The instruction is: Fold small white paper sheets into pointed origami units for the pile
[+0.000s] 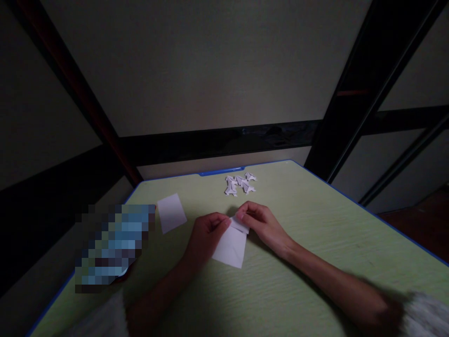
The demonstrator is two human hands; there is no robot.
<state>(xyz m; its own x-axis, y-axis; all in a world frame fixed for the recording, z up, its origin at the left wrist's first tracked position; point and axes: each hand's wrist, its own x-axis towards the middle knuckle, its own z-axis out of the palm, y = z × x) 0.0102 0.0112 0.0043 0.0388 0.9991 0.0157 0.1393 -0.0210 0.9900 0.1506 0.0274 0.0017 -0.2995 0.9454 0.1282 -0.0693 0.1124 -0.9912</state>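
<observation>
Pinching the far edge of a white paper sheet [229,248] with both hands: left hand [205,234] closed on the left corner, right hand [264,224] closed on the right side. Looks like a narrow flap [241,225] already turned over along that edge, so probably gripping there to keep the crease lined up. Keeping the rest of it flat on the green surface [315,210], roughly mid-table and straight ahead, presumably to have something firm to press against.

Counting now:
- One sheet in hand.
- One spare paper square [171,213] off to the left, untouched and apart from both hands, likely parked there for easy reach.
- Over at the far edge, a tight bunch of small folded paper figures [240,184], well apart from the working spot, seemingly stashed out of the way. Looks like four, maybe five. Too small and too bunched up to call for sure.
- One blurred-out blue thing [112,245] at the left edge. No idea what, can't tell.
</observation>
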